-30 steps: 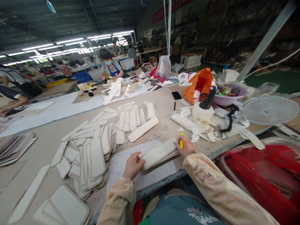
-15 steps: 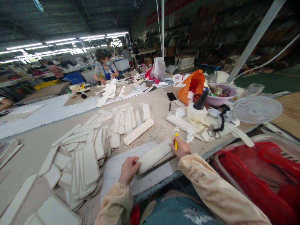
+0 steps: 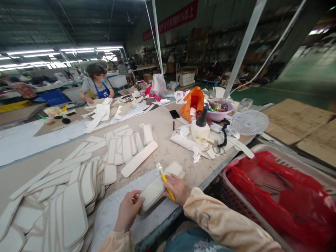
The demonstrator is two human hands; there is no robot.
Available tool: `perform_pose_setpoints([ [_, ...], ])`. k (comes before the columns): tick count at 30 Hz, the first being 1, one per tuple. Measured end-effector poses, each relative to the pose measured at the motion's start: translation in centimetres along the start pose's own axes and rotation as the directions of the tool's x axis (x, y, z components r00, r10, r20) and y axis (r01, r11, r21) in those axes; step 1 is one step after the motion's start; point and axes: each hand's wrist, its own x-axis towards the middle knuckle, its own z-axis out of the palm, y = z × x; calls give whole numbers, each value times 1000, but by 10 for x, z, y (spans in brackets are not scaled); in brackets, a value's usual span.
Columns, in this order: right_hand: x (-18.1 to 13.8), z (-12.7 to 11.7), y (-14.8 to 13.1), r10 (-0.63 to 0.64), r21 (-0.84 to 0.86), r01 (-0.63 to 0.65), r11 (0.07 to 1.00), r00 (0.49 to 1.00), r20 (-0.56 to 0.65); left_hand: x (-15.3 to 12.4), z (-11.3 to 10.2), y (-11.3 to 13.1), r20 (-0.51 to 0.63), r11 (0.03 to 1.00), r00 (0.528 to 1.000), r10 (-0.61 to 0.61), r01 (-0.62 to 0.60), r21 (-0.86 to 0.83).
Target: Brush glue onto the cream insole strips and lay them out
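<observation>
Left hand (image 3: 129,209) half curled, thumb and fingertips at the near end of the panel stack (image 3: 152,191); can't tell if it grips. Right hand (image 3: 177,189) closed round a yellow brush (image 3: 164,179), fingers against the stack's right side. Change: right hand has slid from the stack's far end to its side, leaving that end free; looks like handling or straightening, no brushing. Stack: off-white, flat, rounded ends, layers slightly fanned at far end, lying on a white sheet (image 3: 110,214). Left of stack, loose panels (image 3: 76,210); beyond it, black phone (image 3: 174,114).
</observation>
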Motion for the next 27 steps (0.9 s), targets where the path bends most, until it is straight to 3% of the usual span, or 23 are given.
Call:
perform_pose_setpoints([
  [3, -6, -4, 11, 60, -21, -60, 998, 998, 8, 0, 1, 0, -5, 1000, 1000, 0, 0, -9],
  [8, -12, -20, 46, 285, -66, -292, 954, 954, -94, 2, 3, -6, 3, 1000, 1000, 6, -6, -12],
  [11, -12, -21, 61, 489, 53, -487, 872, 856, -171, 4, 5, -9, 7, 1000, 1000, 9, -9, 5],
  [14, -9, -17, 67, 615, 179, -590, 788, 767, -184, 5, 4, -7, -6, 999, 1000, 13, -13, 37],
  [22, -3, -18, 57, 647, 322, -567, 758, 719, -255, -1, 4, 4, -58, 1000, 998, 8, -7, 14],
  [27, 4, -25, 51, 678, 545, -460, 701, 667, -309, -7, 4, 10, -78, 965, 996, -38, 16, -260],
])
